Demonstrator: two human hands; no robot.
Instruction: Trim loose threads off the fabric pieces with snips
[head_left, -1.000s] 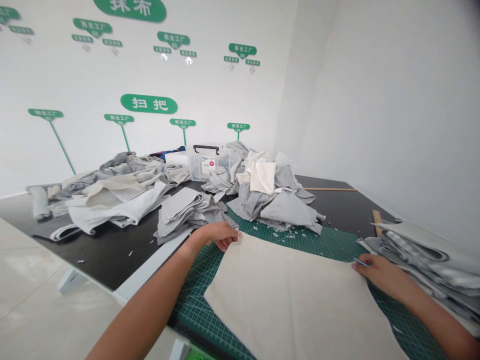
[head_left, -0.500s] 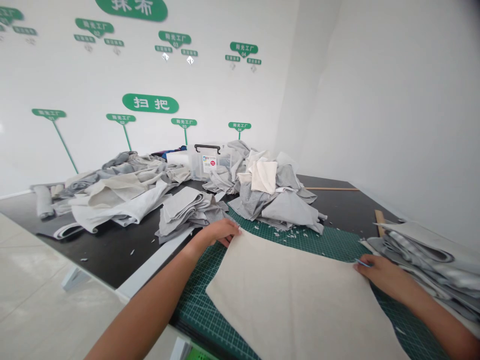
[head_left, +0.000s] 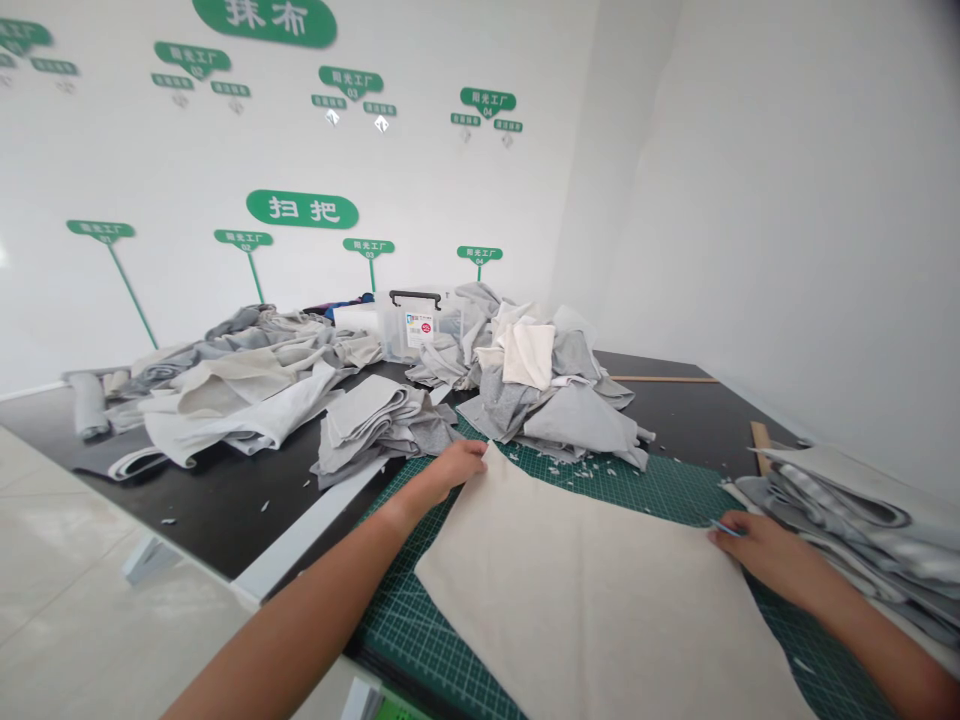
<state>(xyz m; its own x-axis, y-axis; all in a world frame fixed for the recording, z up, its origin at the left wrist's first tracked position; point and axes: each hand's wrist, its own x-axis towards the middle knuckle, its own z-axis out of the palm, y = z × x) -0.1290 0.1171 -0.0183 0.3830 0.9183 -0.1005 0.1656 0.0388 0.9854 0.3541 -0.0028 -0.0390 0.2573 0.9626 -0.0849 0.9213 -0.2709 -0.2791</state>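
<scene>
Though it looks faintly creased, the cloth (head_left: 607,600) is cream.

On the white wall (head_left: 420,180) we read 抹布 on the upper green oval (head_left: 265,20), 扫把 on the lower green oval (head_left: 302,209). Smaller green signs (head_left: 350,80): 阳光工厂, with 02, 03, 04 legible in both rows. Clear box (head_left: 394,335): its label (head_left: 414,331) prints too small for us.

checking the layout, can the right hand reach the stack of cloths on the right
Likely yes: the right hand is beside the stack of cloths with nothing seen between them, though it holds the beige cloth and may need freeing.
</scene>
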